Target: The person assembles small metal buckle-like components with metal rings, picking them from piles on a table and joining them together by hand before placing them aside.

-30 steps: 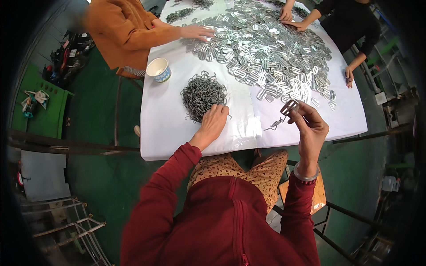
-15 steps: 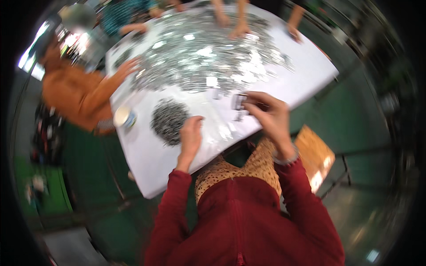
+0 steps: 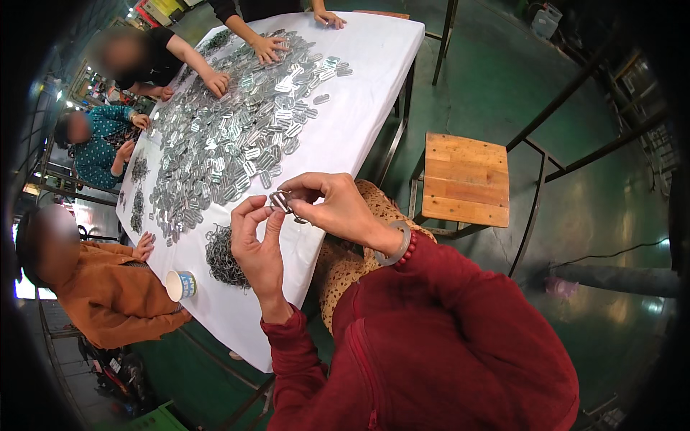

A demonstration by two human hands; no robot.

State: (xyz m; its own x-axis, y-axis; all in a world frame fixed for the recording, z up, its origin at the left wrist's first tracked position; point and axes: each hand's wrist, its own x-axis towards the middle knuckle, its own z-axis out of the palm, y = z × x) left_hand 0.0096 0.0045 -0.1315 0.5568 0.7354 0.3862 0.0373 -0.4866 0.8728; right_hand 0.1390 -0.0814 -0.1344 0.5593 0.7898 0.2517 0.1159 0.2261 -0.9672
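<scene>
Our right hand (image 3: pixel 307 201) pinches a slotted metal buckle (image 3: pixel 281 202) between thumb and index finger, held above the near edge of the table (image 3: pixel 370 61). Our left hand (image 3: pixel 259 248) is partly curled, thumb and index fingertips at the buckle's left edge; we cannot tell whether they grip it too. A silver bangle (image 3: pixel 394 244) and a red bead bracelet (image 3: pixel 409 248) circle our right wrist. Just beyond our left hand, and partly hidden by it, we see a heap of dark wire hooks (image 3: pixel 221 262). Near that heap stands a paper cup (image 3: pixel 180 286), upright, with pale lettering on its blue band. Farther off, flat silver buckles (image 3: pixel 223 136) spread in a broad pile, where co-workers' hands (image 3: pixel 269 50) reach in. To our right, beside the table, stands a wooden-topped stool (image 3: pixel 466 179).
</scene>
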